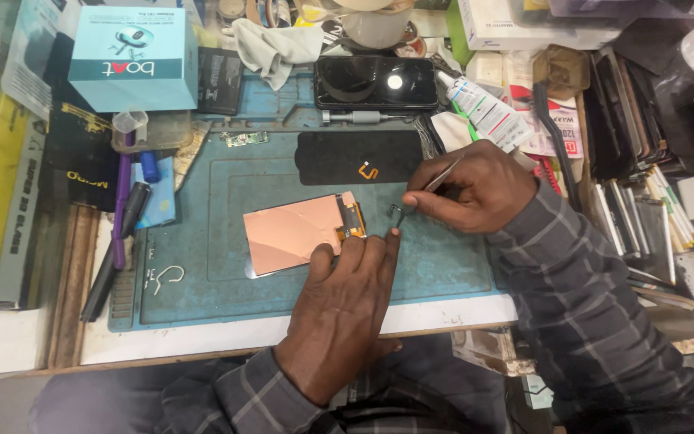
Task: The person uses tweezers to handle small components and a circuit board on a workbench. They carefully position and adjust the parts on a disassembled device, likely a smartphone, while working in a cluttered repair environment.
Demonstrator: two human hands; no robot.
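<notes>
Tweezers [442, 174], thin and steely, sit pinched in our right hand [471, 189]; their tips point toward 8 o'clock and meet a small dark bent part [396, 214] on the mat [202, 273]. We cannot make out what that part is: it is tiny and dark, and the tweezer tips are half lost against our fingers. Our left hand [347, 297] lies flat and unclenched, palm down, fingers stretched toward 12 o'clock, with one fingertip pressing beside the part and the others resting at the screen's [299, 233] near corner. It grasps nothing that we can see. The screen is a flat rectangle with a smooth copper-pink back, tilted a little, an orange flex strip at its 3 o'clock edge; the hand covers its lower right corner. The mat is blue-green rubber, matte, with moulded trays and ridges along its 9 o'clock side. At 12 o'clock from the screen lies a black glossy panel [359, 157] with a small orange mark, and beyond it a dark phone [375, 82] reflecting a lamp. A white glue tube [483, 108] lies at 1 o'clock from our right hand. Both wrists come in from 6 o'clock in grey checked sleeves, the right forearm cut off by the frame's edge
</notes>
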